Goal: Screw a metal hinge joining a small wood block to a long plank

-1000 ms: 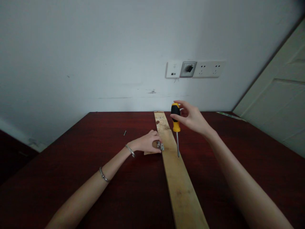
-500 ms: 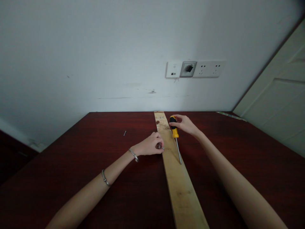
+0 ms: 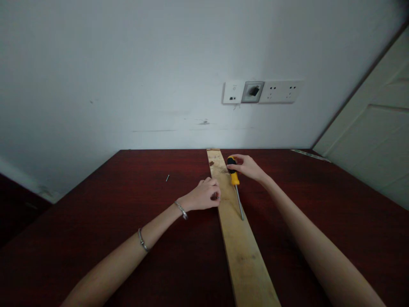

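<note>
"As you work outward from the near edge, what comes first?"

"A wooden plank (image 3: 244, 251), flat on the dark red counter (image 3: 179, 264) and reaching back to the wall (image 3: 143, 76). I'd judge it stiff and sturdy, best held by its long edges."

"And next along it?"

"The tip of a screwdriver (image 3: 235, 180), over the plank near its right edge. The shaft leans, handle end farther back. Whether the tip touches the wood, I can't tell."

"How would that tool handle?"

"Light, rigid, hardly fragile, I'd say. The thick black-and-yellow handle is the place to take hold; the slim metal shaft is probably slicker."

"Where's the left hand?"

"The left hand (image 3: 204, 196) is at the plank's left edge, fingers curled toward the thumb around a small gap. The fingers hide too much in this dim light, so I can't say whether that grip has hold of anything."

"Past it?"

"A small metal fastener (image 3: 167, 178) lies on the counter, well apart from both hands. The right hand (image 3: 251, 167) has its thumb and fingers pinched round the screwdriver's handle, spread just enough to fit it."

"And farthest?"

"Wall sockets (image 3: 279, 92), above the counter's far edge."
</note>
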`<action>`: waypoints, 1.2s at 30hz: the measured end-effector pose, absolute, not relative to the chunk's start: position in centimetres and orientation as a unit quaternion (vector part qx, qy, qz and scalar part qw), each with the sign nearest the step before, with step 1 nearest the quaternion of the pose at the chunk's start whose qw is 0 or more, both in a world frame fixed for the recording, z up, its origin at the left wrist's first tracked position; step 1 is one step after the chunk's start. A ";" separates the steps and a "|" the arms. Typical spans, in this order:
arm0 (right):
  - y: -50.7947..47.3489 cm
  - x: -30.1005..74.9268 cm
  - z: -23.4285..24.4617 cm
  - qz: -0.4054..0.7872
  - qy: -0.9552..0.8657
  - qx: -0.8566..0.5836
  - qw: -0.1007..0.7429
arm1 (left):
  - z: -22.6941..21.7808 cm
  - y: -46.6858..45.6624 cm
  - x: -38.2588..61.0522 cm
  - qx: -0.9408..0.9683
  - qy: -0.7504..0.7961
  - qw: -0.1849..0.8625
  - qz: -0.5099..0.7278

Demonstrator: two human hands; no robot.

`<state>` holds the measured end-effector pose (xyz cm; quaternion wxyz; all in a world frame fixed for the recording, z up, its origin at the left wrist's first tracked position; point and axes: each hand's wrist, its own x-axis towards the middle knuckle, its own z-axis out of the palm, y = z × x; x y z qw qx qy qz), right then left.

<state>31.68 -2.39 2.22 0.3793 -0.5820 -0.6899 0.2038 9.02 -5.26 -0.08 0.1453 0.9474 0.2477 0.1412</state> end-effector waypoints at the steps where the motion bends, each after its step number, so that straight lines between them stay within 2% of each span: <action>1: -2.4 31.7 2.2 0.203 -0.690 -0.582 0.380 | -0.1 -5.3 9.0 0.950 0.244 0.136 0.141; 10: -2.1 31.8 1.9 0.204 -0.690 -0.580 0.381 | 0.9 -5.7 9.1 0.955 0.245 0.093 0.140; 22: -2.2 32.0 1.9 0.225 -0.691 -0.574 0.377 | 4.9 -2.2 5.6 0.941 0.264 0.126 0.172; 25: -2.3 31.9 2.0 0.241 -0.690 -0.570 0.375 | 5.7 1.2 1.7 0.909 0.344 0.155 0.175; 30: -2.3 31.8 2.2 0.258 -0.689 -0.565 0.373 | 4.5 5.8 -5.6 0.844 0.443 0.277 0.121; 36: -2.3 31.8 2.0 0.262 -0.692 -0.564 0.368 | 2.3 7.2 -9.7 0.812 0.494 0.295 0.096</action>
